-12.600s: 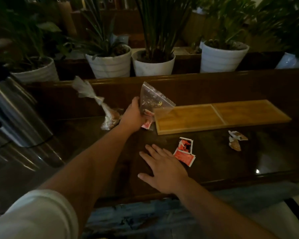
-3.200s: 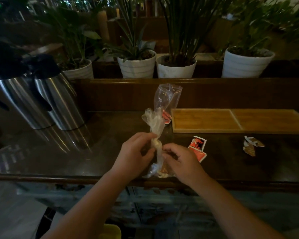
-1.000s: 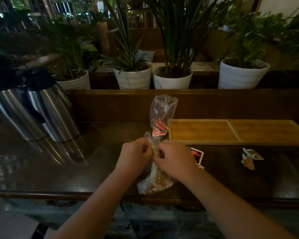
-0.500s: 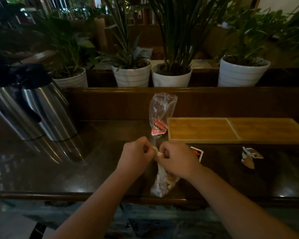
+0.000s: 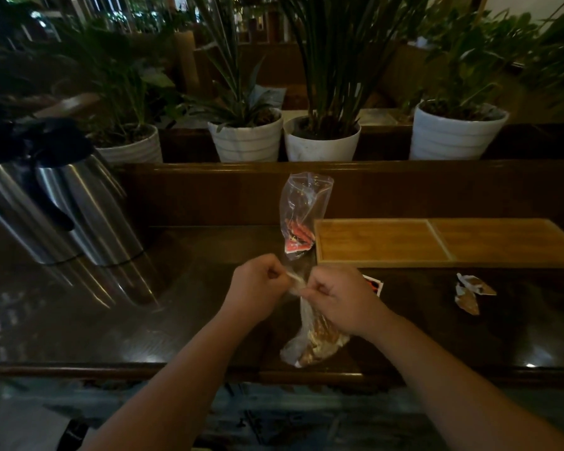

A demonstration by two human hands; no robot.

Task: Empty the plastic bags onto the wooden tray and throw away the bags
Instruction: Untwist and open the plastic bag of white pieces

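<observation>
Plastic bag of brownish contents is hanging just above the near edge of the dark worktop, its twisted neck being pinched between the left hand and the right hand, both curled closed on it, knuckles nearly meeting. Dim light is making the contents hard to identify. A second clear bag holding red sachets is standing behind the hands, touching the left end of the wooden tray, whose two compartments are lying bare. A red packet is peeking out, mostly hidden by the right hand. Torn wrappers are lying farther right. Steel flasks are being cut off at the left edge.
</observation>
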